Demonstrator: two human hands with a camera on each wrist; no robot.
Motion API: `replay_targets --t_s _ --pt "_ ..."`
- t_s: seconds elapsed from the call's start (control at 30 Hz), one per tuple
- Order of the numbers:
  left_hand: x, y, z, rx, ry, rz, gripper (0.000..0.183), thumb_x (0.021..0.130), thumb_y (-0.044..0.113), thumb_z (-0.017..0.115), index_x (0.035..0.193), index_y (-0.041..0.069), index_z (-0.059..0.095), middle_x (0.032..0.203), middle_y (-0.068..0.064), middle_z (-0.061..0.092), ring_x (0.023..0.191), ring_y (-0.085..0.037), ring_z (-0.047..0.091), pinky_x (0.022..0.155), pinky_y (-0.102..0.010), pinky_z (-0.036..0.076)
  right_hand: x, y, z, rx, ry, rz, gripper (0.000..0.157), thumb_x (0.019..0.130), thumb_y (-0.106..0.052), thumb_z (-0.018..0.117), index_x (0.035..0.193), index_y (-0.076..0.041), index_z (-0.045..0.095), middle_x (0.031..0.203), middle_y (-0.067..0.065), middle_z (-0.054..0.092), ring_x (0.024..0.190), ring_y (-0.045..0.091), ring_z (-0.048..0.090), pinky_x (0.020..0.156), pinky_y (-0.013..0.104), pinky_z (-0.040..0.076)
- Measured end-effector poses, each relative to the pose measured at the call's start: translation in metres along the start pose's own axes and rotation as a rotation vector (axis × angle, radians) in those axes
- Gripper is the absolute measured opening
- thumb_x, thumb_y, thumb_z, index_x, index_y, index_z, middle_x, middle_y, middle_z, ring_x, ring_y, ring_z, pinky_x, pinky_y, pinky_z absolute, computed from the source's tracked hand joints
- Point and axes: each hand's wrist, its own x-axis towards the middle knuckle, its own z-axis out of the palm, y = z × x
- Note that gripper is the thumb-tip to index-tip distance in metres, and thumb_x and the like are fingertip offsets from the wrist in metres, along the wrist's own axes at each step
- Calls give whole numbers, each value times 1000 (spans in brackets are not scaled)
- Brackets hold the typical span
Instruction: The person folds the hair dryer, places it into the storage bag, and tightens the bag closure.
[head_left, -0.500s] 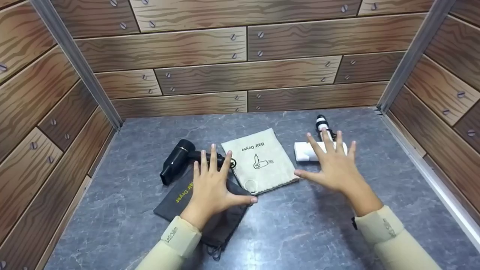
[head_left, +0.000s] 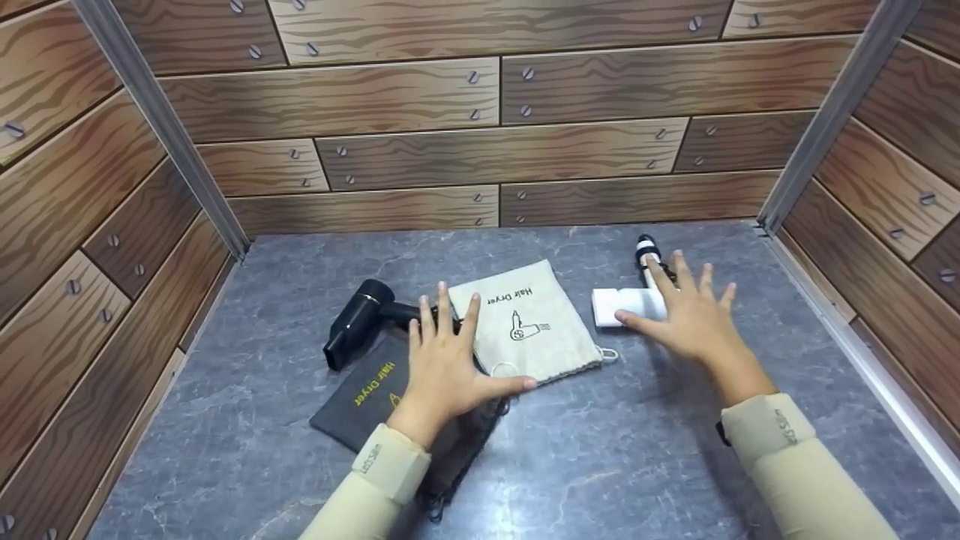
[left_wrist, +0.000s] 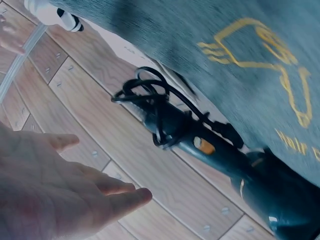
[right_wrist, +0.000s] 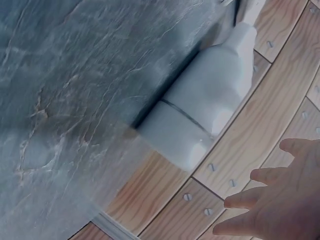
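Note:
My left hand (head_left: 442, 375) hovers with spread fingers above a dark grey drawstring pouch (head_left: 341, 420) with yellow "Hair Dryer" print. Its fingertips overlap the handle of a black hair dryer (head_left: 358, 319) in the head view; the left wrist view shows a cord wound round that handle (left_wrist: 200, 142). Between the hands lies a cream drawstring pouch (head_left: 536, 300) with a printed dryer drawing. My right hand (head_left: 694, 319), also spread, is over a white hair dryer (head_left: 619, 306) and partly hides it. In the right wrist view the fingers stand apart from the white dryer (right_wrist: 200, 95).
Everything lies on a grey marbled tabletop (head_left: 585, 465). Wood-patterned panels (head_left: 405, 161) wall in the back and both sides, with metal strips (head_left: 810, 127) at the corners. The cream pouch overlaps the dark pouch's edge.
Both hands have shifted a little to the right, still spread. More of the dark pouch's print and the cream pouch's cord loop now shows. The dryers and pouches keep their places.

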Motion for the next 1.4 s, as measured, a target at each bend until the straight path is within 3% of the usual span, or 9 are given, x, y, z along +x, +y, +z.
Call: replay_targets --t_s 0.17,0.37,0.53,0.9,1.07,1.23,1.4 --pt "6 15 7 -19 -33 -13 146 56 113 43 171 30 14 177 -20 -9 161 -52 -3 130 -68 12 8 7 5 28 -30 29 109 91 -89 45 172 -29 2 176 28 -5 151 69 -12 109 87 -18" --pt "11 47 10 -109 -72 -4 143 58 112 43 171 33 7 176 -17 -14 161 -50 -9 129 -67 8 13 15 5 46 -56 62 111 92 -89 44 172 -22 6 175 30 -5 151 70 -12 108 89 -15" --pt "16 70 10 -184 -83 3 144 55 113 44 171 36 7 178 -16 -9 163 -46 -7 129 -67 8 17 20 8 80 -54 69 109 92 -88 44 172 -24 4 175 29 -4 151 69 -13 109 89 -15" --pt "20 95 22 -285 -162 -18 144 58 110 49 171 29 13 178 -18 1 164 -44 -1 132 -62 9 23 29 9 114 -50 86 114 93 -88 44 172 -15 7 174 31 -4 152 68 -10 115 86 -10" --pt "23 103 28 -307 -195 -31 142 59 111 47 171 27 18 176 -20 17 163 -48 12 131 -62 15 27 30 10 104 5 64 113 94 -85 47 170 -8 16 172 35 10 154 68 2 121 82 2" --pt "25 107 36 -270 -187 -16 142 60 111 45 168 21 31 171 -21 34 160 -46 26 130 -60 23 28 29 13 98 62 38 105 94 -82 52 162 -3 37 166 34 31 151 63 26 118 80 24" --pt "24 106 45 -146 -138 56 113 78 92 62 157 12 50 153 -19 58 141 -38 57 116 -52 48 26 31 14 126 165 7 77 97 -60 66 139 3 62 147 32 54 133 57 52 106 75 42"
